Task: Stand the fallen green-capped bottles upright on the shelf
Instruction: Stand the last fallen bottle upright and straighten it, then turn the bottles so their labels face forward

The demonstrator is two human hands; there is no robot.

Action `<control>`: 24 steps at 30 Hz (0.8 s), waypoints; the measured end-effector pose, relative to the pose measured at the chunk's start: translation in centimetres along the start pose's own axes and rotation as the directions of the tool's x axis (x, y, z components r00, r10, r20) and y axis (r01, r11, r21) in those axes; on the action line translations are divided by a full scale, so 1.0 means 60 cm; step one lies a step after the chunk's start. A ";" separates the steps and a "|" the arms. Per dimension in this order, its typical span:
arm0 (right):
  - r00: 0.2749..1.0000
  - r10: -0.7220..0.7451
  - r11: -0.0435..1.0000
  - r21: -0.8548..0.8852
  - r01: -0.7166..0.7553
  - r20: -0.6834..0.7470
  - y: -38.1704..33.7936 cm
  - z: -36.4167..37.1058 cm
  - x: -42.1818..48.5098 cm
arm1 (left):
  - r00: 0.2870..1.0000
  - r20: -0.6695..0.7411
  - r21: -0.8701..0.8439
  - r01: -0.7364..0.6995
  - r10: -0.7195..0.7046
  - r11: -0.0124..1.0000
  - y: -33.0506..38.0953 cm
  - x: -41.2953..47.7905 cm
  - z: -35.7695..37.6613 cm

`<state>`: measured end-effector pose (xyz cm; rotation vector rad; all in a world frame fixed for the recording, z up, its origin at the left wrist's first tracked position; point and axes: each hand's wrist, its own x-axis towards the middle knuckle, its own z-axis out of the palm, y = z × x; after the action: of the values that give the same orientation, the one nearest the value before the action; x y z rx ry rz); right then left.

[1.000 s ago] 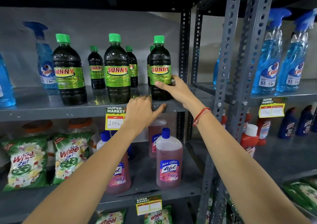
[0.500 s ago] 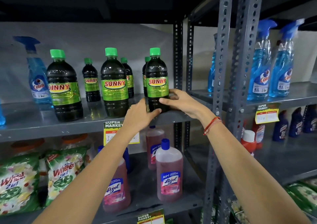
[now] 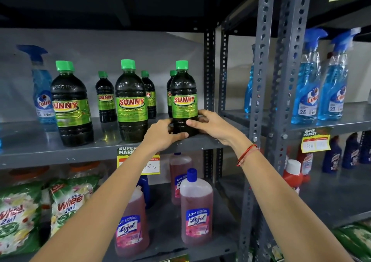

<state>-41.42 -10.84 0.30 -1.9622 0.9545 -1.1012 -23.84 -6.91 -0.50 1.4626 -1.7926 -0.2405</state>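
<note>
Grey shelf (image 3: 50, 151), green-capped bottle (image 3: 183, 101) upright, cap up, both hands gripping base

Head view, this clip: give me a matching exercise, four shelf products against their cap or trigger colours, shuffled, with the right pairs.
Products:
1. Sunny bottle held by the left hand and right hand
2. Lizol bottle
3. Colin spray bottle
4. Red bottle on the right rack's lower shelf

Colours:
A. White cap
B. Green cap
C. Light blue trigger
D. Dark blue cap

Pairs: 1-B, 2-D, 3-C, 4-A
</note>
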 end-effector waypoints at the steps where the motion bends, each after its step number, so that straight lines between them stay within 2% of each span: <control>1: 1.000 0.000 1.000 -0.019 -0.001 -0.006 0.003 0.000 0.002 | 1.000 0.007 -0.015 0.006 -0.006 1.000 0.001 0.000 -0.001; 6: 0.999 0.021 0.997 -0.074 -0.025 -0.050 0.003 -0.004 -0.003 | 0.999 0.049 -0.036 0.002 0.000 0.999 0.009 -0.005 -0.002; 8: 0.993 0.034 0.998 -0.048 -0.040 -0.115 -0.005 0.000 -0.012 | 0.999 -0.006 -0.021 -0.033 0.032 0.999 0.018 -0.020 -0.004; 10: 0.948 -0.048 0.999 -0.004 0.049 -0.316 -0.015 0.013 -0.028 | 0.985 -0.161 -0.057 -0.071 0.061 0.996 0.020 -0.050 -0.010; 12: 0.816 -0.193 0.977 -0.027 0.214 -0.545 -0.030 0.035 -0.049 | 0.920 -0.383 -0.123 -0.141 0.084 0.982 0.008 -0.085 -0.021; 13: 0.768 -0.259 0.957 -0.049 0.285 -0.586 -0.040 0.050 -0.058 | 0.863 -0.495 -0.122 -0.180 0.097 0.976 -0.003 -0.101 -0.030; 14: 0.758 -0.307 0.941 -0.065 0.332 -0.575 -0.050 0.068 -0.064 | 0.804 -0.586 -0.100 -0.196 0.101 0.976 -0.018 -0.113 -0.040; 16: 0.808 -0.359 0.930 -0.109 0.350 -0.468 -0.069 0.106 -0.062 | 0.725 -0.680 -0.022 -0.169 0.110 0.985 -0.046 -0.124 -0.069; 17: 0.842 -0.363 0.931 -0.137 0.337 -0.398 -0.076 0.125 -0.054 | 0.728 -0.677 0.020 -0.129 0.108 0.991 -0.063 -0.122 -0.083; 18: 0.875 -0.355 0.934 -0.158 0.319 -0.329 -0.083 0.143 -0.044 | 0.761 -0.641 0.050 -0.091 0.102 0.995 -0.078 -0.118 -0.096; 21: 0.949 -0.275 0.957 -0.139 0.255 -0.153 -0.096 0.181 -0.014 | 0.923 -0.377 0.086 -0.045 0.075 0.995 -0.109 -0.098 -0.123; 24: 0.976 -0.210 0.971 -0.128 0.201 -0.063 -0.094 0.199 0.008 | 0.977 -0.191 0.048 -0.088 0.096 0.995 -0.111 -0.085 -0.134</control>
<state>-29.11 -5.97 0.27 -2.1703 0.8904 -1.2672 -13.42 -1.88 -1.33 1.3760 -1.7096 -0.0154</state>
